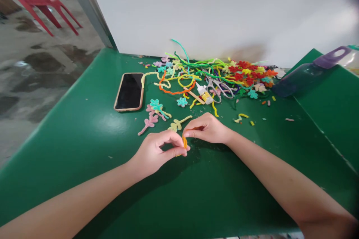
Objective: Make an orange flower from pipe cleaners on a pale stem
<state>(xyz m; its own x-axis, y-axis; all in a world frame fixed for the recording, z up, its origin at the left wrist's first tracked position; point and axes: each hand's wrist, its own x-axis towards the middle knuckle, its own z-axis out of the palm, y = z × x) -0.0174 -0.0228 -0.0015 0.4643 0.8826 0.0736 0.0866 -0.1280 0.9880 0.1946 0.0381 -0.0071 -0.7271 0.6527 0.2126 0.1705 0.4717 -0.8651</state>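
Both hands meet over the middle of the green table (84,145). My left hand (157,153) and my right hand (207,129) pinch the same short orange pipe cleaner (184,142) between thumbs and fingertips; most of it is hidden by the fingers. Just beyond the hands lie finished pipe-cleaner flowers: a pale yellow one (177,123), a pink one (149,122) and a teal-and-pink one (156,106).
A phone (129,91) lies face up at the left. Behind the hands sits a heap of coloured pipe cleaners and small flowers (241,73), scissors (217,87) and a small glue bottle (204,93). A bottle with a purple handle (311,71) lies at right. White wall behind.
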